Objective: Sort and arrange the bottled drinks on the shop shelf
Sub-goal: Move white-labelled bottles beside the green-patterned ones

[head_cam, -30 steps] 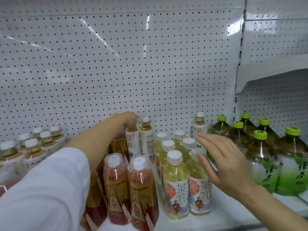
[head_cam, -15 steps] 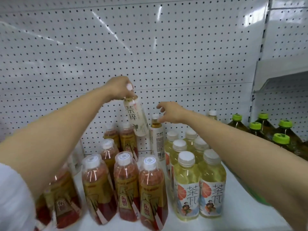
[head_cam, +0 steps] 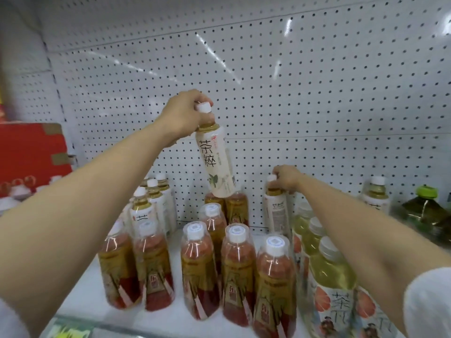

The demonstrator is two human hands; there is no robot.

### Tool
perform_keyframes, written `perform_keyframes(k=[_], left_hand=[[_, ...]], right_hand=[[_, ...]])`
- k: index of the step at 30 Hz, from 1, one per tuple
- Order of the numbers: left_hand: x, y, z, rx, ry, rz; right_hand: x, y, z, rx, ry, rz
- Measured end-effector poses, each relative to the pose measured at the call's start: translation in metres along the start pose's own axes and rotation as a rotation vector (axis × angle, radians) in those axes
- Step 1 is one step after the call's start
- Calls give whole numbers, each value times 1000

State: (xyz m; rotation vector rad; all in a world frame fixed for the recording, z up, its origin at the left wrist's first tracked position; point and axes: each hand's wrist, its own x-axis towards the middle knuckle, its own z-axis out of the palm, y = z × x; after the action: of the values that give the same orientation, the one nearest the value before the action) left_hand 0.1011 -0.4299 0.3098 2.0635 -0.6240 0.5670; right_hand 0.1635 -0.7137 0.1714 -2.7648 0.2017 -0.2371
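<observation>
The left hand (head_cam: pixel 184 113) grips a white-label tea bottle (head_cam: pixel 217 158) by its neck and holds it tilted in the air, above the red drink bottles (head_cam: pixel 235 272) on the shelf (head_cam: pixel 83 298). The right hand (head_cam: pixel 286 178) is closed around the cap of a second white bottle (head_cam: pixel 277 211), which stands upright near the pegboard wall (head_cam: pixel 317 106).

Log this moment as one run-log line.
left hand: lifted white-label bottle, tilted | right hand: gripping second white-label bottle, standing on shelf | phase: sorting
</observation>
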Motion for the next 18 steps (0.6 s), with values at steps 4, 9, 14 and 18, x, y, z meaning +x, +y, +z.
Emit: perform_keyframes(k=[4, 9, 14, 18], left_hand=[[-4, 5, -12, -23, 103, 20], [-12, 17, -30, -198, 310, 71], [-24, 35, -29, -399, 557, 187], [-35, 38, -34, -490, 555, 241]], right_hand=[[3, 0, -1, 35, 85, 46], [-19, -10, -35, 508, 322, -54], [-66, -49, -73, 1014, 615, -367], [-103, -77, -101, 1232, 631, -520]])
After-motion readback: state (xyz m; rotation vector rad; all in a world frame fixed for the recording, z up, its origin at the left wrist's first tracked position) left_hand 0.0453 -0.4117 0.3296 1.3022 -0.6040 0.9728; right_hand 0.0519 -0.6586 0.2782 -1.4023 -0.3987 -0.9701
